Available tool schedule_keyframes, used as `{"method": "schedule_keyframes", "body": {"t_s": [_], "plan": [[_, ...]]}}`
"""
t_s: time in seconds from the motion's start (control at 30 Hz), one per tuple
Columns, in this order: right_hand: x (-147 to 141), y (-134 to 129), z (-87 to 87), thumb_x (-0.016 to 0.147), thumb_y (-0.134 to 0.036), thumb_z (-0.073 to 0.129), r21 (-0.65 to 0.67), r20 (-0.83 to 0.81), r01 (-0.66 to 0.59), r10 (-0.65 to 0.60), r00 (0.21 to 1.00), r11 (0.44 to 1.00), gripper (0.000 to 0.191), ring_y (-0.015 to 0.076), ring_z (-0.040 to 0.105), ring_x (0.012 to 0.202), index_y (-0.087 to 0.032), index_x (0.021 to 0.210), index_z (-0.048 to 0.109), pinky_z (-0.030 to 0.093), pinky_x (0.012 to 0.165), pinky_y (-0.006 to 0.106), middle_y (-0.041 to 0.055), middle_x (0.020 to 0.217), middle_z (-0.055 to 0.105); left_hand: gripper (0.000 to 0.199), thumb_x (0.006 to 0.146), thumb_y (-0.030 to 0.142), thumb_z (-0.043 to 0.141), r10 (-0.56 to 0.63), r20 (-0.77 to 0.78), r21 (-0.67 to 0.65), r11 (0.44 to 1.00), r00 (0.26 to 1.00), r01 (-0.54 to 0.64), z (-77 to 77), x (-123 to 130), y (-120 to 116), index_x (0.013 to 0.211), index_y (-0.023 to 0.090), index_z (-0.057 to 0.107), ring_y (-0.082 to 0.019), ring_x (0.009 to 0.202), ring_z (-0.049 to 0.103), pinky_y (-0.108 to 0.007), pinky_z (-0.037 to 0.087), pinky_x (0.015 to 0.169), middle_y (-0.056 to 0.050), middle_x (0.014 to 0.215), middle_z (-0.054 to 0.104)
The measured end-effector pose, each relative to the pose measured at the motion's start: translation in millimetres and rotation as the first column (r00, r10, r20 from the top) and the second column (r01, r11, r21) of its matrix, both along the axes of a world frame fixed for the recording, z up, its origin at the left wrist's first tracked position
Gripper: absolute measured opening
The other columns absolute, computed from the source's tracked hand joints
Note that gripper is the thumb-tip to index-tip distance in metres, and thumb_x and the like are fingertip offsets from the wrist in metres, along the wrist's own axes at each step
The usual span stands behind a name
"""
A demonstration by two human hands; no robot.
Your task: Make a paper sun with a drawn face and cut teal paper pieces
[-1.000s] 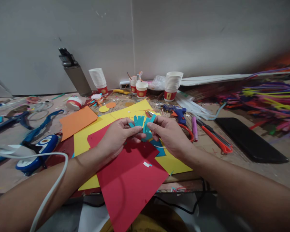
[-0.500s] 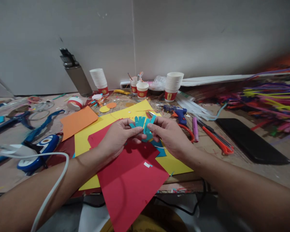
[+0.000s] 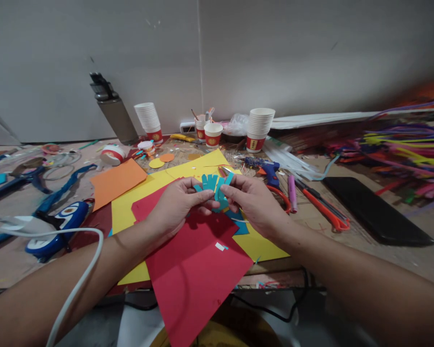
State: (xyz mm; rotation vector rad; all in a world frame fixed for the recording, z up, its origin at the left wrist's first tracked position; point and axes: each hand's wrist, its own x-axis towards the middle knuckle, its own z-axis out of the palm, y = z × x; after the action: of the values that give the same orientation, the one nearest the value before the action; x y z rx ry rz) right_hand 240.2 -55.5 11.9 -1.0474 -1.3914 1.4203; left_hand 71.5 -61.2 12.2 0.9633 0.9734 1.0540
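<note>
Between my two hands is a teal paper piece cut into a fringe of strips (image 3: 210, 182). My left hand (image 3: 181, 200) pinches its left side between thumb and fingers. My right hand (image 3: 251, 197) pinches a strip on the right side. Both hands are just above red paper (image 3: 202, 274), which lies over a larger yellow sheet (image 3: 265, 246) and hangs past the table's front edge. Part of another teal paper (image 3: 242, 227) shows under my right hand. A small white scrap (image 3: 219, 246) lies on the red paper.
Right of my hands are orange-handled scissors (image 3: 280, 198), a glue gun (image 3: 271, 172), a purple marker (image 3: 292, 193), a red cutter (image 3: 323, 208) and a black phone (image 3: 378, 209). Paper cups (image 3: 213, 136) stand behind. Orange paper (image 3: 118, 182) lies left. A white cable (image 3: 90, 270) crosses my left forearm.
</note>
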Motion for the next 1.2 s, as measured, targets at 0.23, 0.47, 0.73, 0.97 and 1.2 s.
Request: {"method": "schedule_keyframes", "body": {"t_s": [0.23,0.47,0.73,0.97,1.2], "plan": [[0.5,-0.3,0.5,0.079,-0.033,0.065,0.001,0.012,-0.014,0.014,1.0,1.0,0.017,0.0062,0.042,0.049,-0.017,0.078,0.058,0.031,0.047,0.022,-0.0048,0.063,0.054,0.033,0.066,0.018,0.079,-0.018,0.031,-0.003,1.0,0.999,0.018,-2.1,-0.7,-0.6,0.076,0.016,0.047,-0.016,0.06,0.07,-0.017,0.051,0.048,-0.002,0.065,0.069],[3.2,0.6,0.5,0.083,-0.032,0.059,0.094,0.125,-0.038,0.027,0.992,0.995,0.018,0.0076,0.044,0.052,-0.017,0.073,0.057,0.033,0.049,0.023,-0.0039,0.063,0.053,0.02,0.07,0.017,0.075,-0.132,-0.005,-0.06,0.99,0.991,0.131,-0.1,-1.2,-1.0,0.078,0.013,0.057,-0.013,0.053,0.067,-0.016,0.05,0.045,-0.006,0.068,0.072],[5.1,-2.4,5.1,0.084,-0.025,0.059,0.287,0.34,-0.115,0.011,0.94,0.951,0.013,0.0128,0.053,0.068,-0.017,0.079,0.069,0.039,0.061,0.025,0.0007,0.075,0.063,0.017,0.077,0.022,0.071,-0.24,-0.089,-0.083,0.969,0.967,0.233,-0.9,-5.0,-1.0,0.091,0.013,0.066,-0.016,0.061,0.07,-0.019,0.055,0.052,-0.009,0.072,0.073],[5.7,-3.1,6.1,0.084,-0.023,0.06,0.326,0.4,-0.141,-0.001,0.917,0.935,0.012,0.0155,0.056,0.072,-0.017,0.086,0.07,0.039,0.062,0.027,0.0021,0.08,0.067,0.028,0.082,0.039,0.065,-0.282,-0.167,-0.036,0.959,0.945,0.279,-2.2,-7.1,-2.0,0.098,0.016,0.063,-0.017,0.073,0.071,-0.027,0.058,0.064,-0.011,0.092,0.072],[5.1,-6.1,8.1,0.086,-0.023,0.06,0.416,0.556,-0.143,-0.126,0.822,0.898,0.012,0.0147,0.052,0.069,-0.019,0.081,0.071,0.036,0.062,0.028,0.0018,0.075,0.064,0.058,0.083,0.035,0.065,-0.167,-0.113,0.037,0.984,0.979,0.173,-4.3,2.0,-7.5,0.134,0.023,0.042,-0.017,0.069,0.07,-0.031,0.059,0.065,-0.007,0.088,0.07]]}}
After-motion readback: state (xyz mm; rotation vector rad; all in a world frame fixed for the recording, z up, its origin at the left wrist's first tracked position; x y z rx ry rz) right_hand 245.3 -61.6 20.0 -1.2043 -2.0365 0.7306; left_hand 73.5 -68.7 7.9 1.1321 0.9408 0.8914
